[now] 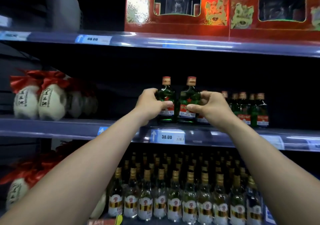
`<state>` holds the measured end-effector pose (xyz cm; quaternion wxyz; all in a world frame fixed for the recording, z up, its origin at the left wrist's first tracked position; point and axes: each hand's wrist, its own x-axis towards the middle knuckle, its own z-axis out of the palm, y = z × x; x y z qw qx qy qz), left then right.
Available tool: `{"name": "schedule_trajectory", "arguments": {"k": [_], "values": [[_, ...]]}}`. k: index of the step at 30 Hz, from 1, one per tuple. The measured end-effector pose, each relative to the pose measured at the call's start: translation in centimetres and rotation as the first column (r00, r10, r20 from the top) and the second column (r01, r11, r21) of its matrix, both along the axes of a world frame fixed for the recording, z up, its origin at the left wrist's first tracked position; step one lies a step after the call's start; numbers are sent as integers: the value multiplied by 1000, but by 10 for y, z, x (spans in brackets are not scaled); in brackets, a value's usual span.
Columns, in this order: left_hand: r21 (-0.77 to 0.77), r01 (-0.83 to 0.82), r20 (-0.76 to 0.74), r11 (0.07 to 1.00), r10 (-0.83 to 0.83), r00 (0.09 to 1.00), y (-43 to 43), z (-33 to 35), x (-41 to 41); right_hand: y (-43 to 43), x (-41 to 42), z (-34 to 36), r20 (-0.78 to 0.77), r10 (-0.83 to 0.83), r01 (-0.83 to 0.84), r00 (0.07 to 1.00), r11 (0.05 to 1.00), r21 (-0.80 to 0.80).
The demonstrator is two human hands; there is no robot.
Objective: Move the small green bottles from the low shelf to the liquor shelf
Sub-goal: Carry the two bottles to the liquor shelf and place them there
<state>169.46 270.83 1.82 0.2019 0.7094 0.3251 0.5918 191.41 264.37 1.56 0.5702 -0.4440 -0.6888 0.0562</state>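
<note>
Two small green bottles with red caps and red-star labels stand upright side by side on the middle shelf (121, 131), near its front edge. My left hand (152, 103) grips the left bottle (167, 94) from its left side. My right hand (209, 106) grips the right bottle (189, 96) from its right side. Both bottle bases seem to touch the shelf. Several more small green bottles (249, 110) stand grouped just to the right, partly behind my right hand.
White round jars with red ribbons (39, 100) sit at the shelf's left end. Red gift boxes (178, 6) fill the shelf above. Several clear bottles with gold caps (174, 195) crowd the shelf below. A dark gap lies between the jars and the green bottles.
</note>
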Motion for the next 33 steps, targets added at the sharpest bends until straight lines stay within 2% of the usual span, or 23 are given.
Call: {"name": "schedule_trajectory", "arguments": {"k": [10, 13, 20, 33], "values": [[-72, 57, -140, 996, -66, 988, 15, -13, 2, 22, 9, -13, -12, 49, -50, 999, 993, -111], [-64, 28, -185, 998, -40, 982, 13, -12, -1, 28, 14, -11, -2, 44, -43, 999, 987, -156], [-47, -159, -222, 986, 145, 964, 9, -17, -12, 23, 22, -11, -3, 4, -4, 1000, 986, -166], [-61, -93, -201, 994, 79, 976, 2, -21, -21, 21, 23, -16, 5, -60, 60, 998, 982, -177]]}}
